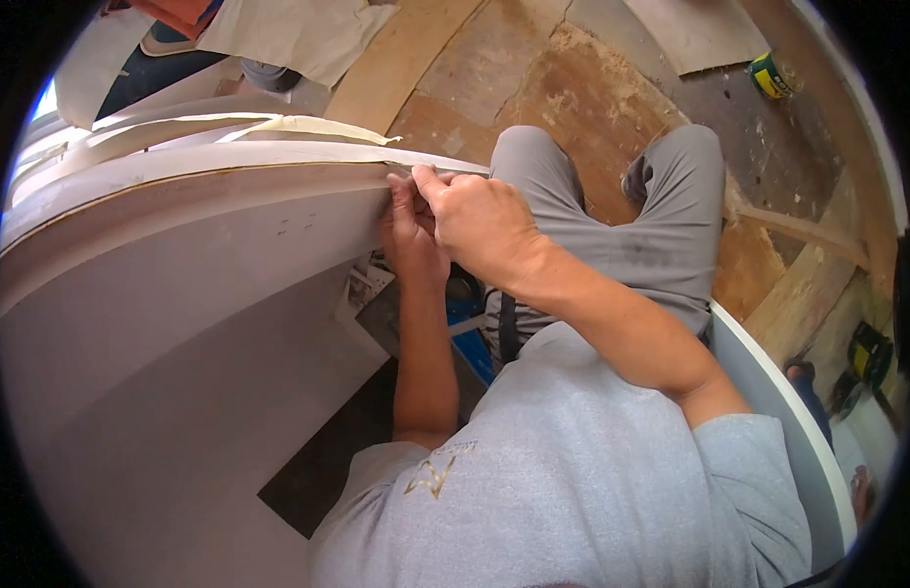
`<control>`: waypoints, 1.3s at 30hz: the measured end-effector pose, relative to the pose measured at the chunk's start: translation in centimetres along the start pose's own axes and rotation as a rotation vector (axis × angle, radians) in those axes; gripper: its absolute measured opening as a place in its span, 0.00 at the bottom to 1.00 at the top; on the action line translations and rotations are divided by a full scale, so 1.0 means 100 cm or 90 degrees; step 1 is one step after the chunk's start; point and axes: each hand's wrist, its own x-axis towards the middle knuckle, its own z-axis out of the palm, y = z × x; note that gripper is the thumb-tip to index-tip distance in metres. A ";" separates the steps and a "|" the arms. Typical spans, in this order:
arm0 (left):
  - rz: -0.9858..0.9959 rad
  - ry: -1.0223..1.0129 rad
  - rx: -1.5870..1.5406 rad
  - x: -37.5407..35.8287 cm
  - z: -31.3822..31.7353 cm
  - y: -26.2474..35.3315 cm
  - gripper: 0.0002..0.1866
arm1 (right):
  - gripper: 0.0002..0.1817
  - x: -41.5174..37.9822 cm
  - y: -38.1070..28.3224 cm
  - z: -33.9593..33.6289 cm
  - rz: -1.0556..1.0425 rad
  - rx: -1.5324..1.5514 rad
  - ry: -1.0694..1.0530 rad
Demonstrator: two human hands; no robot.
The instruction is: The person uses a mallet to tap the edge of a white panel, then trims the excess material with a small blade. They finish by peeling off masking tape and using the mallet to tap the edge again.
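Observation:
My right hand (486, 218) is closed, with thumb and fingers pinched at the near end of a long white panel (210, 227). Close against it, my left hand (416, 240) is also closed, its thumb up by the panel's edge. Whatever the fingertips hold is too small and covered to make out. A white edge strip (180, 169) runs along the panel top, with a thin dark line beneath it that leads to my fingers. Behind the panel lies a loose cream strip (322, 125) with a ragged end.
Below my left forearm are a blue object (468, 333) and a dark flat piece (327, 456). A white-edged board (788, 412) stands at my right side. Green-and-yellow cans (768, 76) lie on the dusty floor among wooden boards (401, 59). A person's hand (860, 490) shows at far right.

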 end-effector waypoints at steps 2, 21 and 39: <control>-0.065 -0.062 -0.165 0.001 0.004 -0.006 0.25 | 0.24 0.002 -0.002 -0.006 0.009 -0.026 -0.033; 0.047 -0.235 -0.830 0.040 0.047 -0.050 0.11 | 0.20 0.013 -0.008 -0.015 -0.047 -0.101 -0.005; -0.014 -0.252 -0.828 0.048 0.028 -0.059 0.08 | 0.15 0.008 0.019 -0.014 -0.057 0.017 -0.030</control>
